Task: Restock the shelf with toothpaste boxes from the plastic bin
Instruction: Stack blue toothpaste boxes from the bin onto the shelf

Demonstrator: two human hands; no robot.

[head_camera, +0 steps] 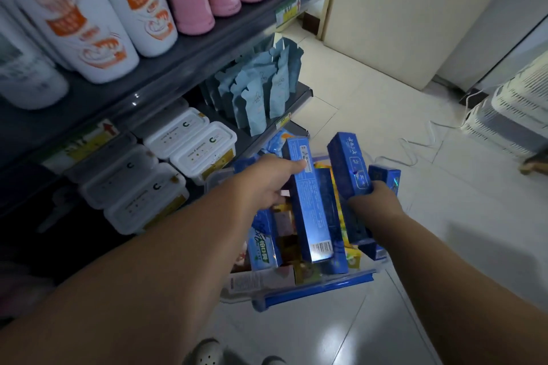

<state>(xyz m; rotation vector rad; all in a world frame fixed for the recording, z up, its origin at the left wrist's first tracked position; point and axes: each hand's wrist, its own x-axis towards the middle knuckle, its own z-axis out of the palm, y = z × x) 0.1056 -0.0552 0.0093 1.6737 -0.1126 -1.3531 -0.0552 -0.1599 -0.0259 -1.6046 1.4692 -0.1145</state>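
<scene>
A clear plastic bin [320,286] with a blue front rim stands on the floor below me, holding several toothpaste boxes in blue, yellow and white. My left hand [267,181] grips a long blue toothpaste box [310,210] above the bin, thumb across its upper part. My right hand [376,201] holds a second blue toothpaste box [350,166] by its lower end, tilted up and away. Another blue box [384,176] stands just behind that hand. The shelf [189,65] runs along the left.
The upper shelf carries white and pink bottles [98,9]. Lower down stand white lidded tubs [189,142] and blue pouches [261,92]. A white slatted appliance [516,115] with a cable on the tiled floor sits at the right. My shoes [207,352] show at the bottom.
</scene>
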